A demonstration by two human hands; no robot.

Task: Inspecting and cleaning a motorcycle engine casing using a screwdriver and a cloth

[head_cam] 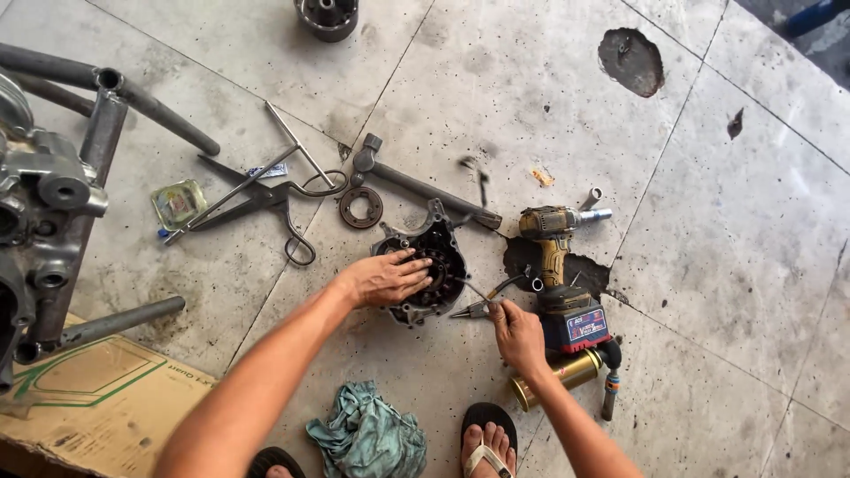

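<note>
A teal rag (367,438) lay nearest me, below the engine cover (423,265). My left hand (382,279) pressed flat, unclenched, on that cover; my right hand (516,335) gripped pliers (476,308) just right of it, their tips pointing leftward at the cover.

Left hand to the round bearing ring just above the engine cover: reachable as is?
Probably yes. The left hand rests on the engine cover; the bearing ring lies just beyond on bare floor, nothing between.

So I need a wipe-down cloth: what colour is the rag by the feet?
The rag is teal-green, crumpled on the floor; the head view shows it.
</note>
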